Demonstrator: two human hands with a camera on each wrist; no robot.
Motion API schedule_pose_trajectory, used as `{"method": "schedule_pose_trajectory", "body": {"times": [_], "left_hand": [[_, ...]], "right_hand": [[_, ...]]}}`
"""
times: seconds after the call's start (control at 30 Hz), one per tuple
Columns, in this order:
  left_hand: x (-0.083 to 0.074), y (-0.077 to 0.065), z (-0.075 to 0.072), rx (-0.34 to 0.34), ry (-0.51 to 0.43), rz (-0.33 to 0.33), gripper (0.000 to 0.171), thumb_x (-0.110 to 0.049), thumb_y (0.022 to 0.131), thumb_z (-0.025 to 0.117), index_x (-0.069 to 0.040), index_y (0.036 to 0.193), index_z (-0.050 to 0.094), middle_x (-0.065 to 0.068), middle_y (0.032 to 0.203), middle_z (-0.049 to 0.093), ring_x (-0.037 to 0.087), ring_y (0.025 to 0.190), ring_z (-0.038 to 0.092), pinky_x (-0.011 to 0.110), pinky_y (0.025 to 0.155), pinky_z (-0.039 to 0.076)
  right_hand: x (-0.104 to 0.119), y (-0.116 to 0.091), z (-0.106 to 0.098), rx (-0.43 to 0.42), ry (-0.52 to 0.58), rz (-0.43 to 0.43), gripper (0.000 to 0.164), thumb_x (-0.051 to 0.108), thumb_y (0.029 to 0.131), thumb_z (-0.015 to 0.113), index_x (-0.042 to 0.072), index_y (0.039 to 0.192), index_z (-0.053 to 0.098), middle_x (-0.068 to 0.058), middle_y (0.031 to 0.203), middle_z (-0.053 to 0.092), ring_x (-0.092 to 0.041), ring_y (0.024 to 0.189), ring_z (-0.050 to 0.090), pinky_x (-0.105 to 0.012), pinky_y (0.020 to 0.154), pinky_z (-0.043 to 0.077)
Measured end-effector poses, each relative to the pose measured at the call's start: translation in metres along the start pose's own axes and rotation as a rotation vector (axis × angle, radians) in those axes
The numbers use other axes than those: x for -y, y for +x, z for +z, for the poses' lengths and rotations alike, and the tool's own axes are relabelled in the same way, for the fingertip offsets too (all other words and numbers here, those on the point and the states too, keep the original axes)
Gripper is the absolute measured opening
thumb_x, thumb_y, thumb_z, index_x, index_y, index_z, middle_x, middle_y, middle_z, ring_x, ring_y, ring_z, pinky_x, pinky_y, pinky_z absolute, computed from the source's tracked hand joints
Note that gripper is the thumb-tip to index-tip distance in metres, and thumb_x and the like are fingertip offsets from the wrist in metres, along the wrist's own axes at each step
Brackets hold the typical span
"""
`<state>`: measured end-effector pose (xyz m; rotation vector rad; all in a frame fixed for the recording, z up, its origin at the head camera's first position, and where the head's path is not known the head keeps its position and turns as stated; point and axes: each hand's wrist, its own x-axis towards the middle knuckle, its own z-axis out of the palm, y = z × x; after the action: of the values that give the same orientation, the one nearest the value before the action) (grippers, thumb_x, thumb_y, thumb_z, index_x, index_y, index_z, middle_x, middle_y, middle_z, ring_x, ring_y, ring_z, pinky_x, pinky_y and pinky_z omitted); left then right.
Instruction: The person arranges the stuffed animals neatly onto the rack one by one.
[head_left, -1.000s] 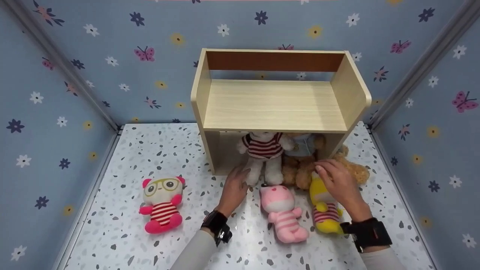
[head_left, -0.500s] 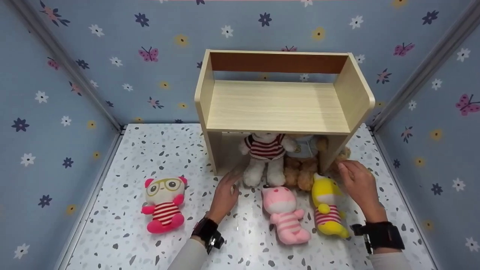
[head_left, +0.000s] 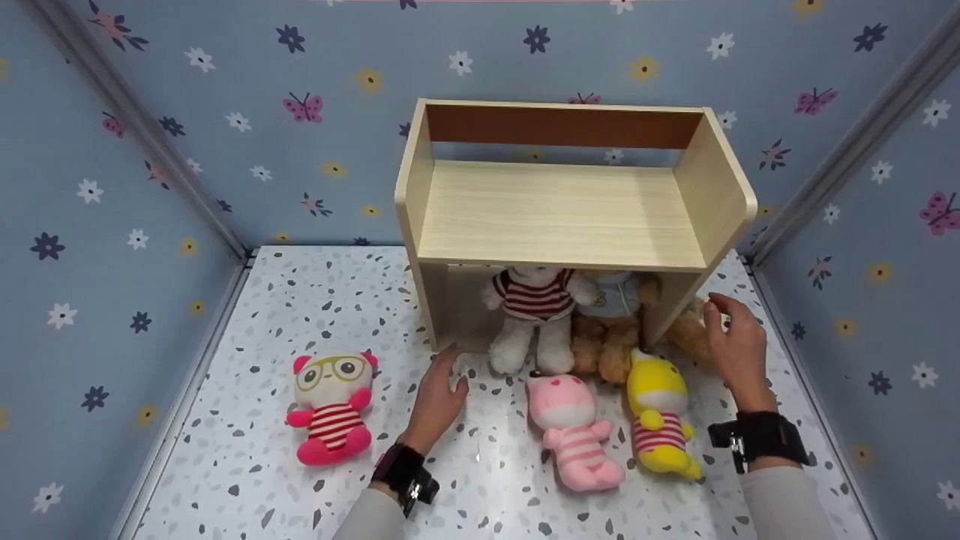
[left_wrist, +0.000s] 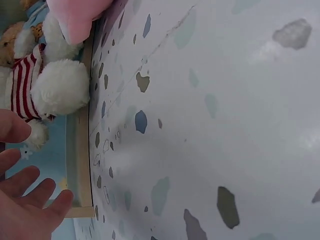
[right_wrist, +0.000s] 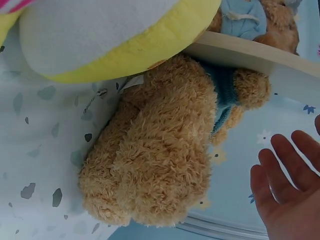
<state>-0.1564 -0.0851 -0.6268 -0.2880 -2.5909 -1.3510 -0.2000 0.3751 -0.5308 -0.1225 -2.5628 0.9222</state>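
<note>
My left hand [head_left: 437, 394] hovers over the tabletop at the shelf's lower left corner, fingers loose and holding nothing. In the left wrist view its fingers [left_wrist: 37, 192] are spread near the white plush bear [head_left: 535, 300] in a striped shirt. My right hand [head_left: 739, 349] is right of the shelf, beside a tan plush bear [head_left: 686, 336] against its outer side. The right wrist view shows this bear's furry legs [right_wrist: 160, 150] and teal top, with the relaxed fingers [right_wrist: 282, 175] apart from it. A brown bear [head_left: 611, 322] in a light blue top sits inside the shelf.
The wooden shelf [head_left: 562, 214] stands at the back, its upper board bare. In front lie a pink plush toy [head_left: 576, 442] and a yellow one [head_left: 660, 412]. A pink panda toy [head_left: 334, 412] lies at left. Flowered walls [head_left: 337, 135] enclose the speckled tabletop [head_left: 285, 300].
My right hand has moved right, from over the yellow toy to beside the tan bear, whose visible legs now lie nearer the shelf. My left hand has drawn left, away from the white bear.
</note>
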Motion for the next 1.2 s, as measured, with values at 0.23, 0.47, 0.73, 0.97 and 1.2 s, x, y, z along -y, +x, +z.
{"method": "schedule_pose_trajectory", "body": {"times": [0.23,0.47,0.73,0.97,1.2], "left_hand": [[0.002,-0.006,-0.004,-0.001,-0.017,-0.021,0.053,0.005,0.094,0.066,0.002,0.145,0.053,0.022,0.144,0.054,0.038,0.108,0.062,0.048,0.091,0.052],[0.004,-0.011,-0.006,0.003,-0.008,-0.069,0.052,0.003,0.095,0.066,0.005,0.145,0.052,0.023,0.148,0.052,0.038,0.124,0.059,0.052,0.106,0.047],[0.005,-0.014,-0.009,-0.019,-0.002,-0.063,0.048,0.002,0.095,0.067,0.002,0.142,0.056,0.025,0.148,0.052,0.043,0.141,0.045,0.055,0.116,0.037],[0.008,-0.018,-0.009,-0.013,-0.006,-0.08,0.048,0.0,0.095,0.067,0.0,0.142,0.057,0.026,0.151,0.049,0.044,0.141,0.044,0.062,0.113,0.037],[0.009,-0.02,-0.01,-0.007,0.01,-0.099,0.048,-0.001,0.095,0.067,0.001,0.142,0.056,0.027,0.151,0.049,0.043,0.142,0.043,0.065,0.112,0.036]], "right_hand": [[-0.004,0.015,0.009,0.092,-0.008,0.132,0.052,0.033,0.111,0.046,-0.004,0.148,0.051,-0.029,0.145,0.053,-0.045,0.136,0.048,-0.061,0.111,0.037],[-0.002,0.031,0.021,0.206,-0.022,0.248,0.061,0.04,0.112,0.04,-0.002,0.156,0.039,-0.029,0.154,0.043,-0.046,0.142,0.041,-0.062,0.114,0.034],[-0.008,0.037,0.031,0.288,-0.051,0.3,0.063,0.035,0.11,0.042,-0.007,0.156,0.034,-0.034,0.152,0.041,-0.051,0.138,0.042,-0.064,0.112,0.036],[-0.019,0.036,0.041,0.341,-0.067,0.296,0.067,0.037,0.107,0.048,-0.006,0.156,0.034,-0.034,0.151,0.042,-0.052,0.137,0.044,-0.065,0.113,0.035],[-0.027,0.033,0.047,0.37,-0.025,0.217,0.056,0.04,0.108,0.044,-0.004,0.143,0.05,-0.032,0.132,0.059,-0.047,0.118,0.059,-0.064,0.104,0.044]]}}
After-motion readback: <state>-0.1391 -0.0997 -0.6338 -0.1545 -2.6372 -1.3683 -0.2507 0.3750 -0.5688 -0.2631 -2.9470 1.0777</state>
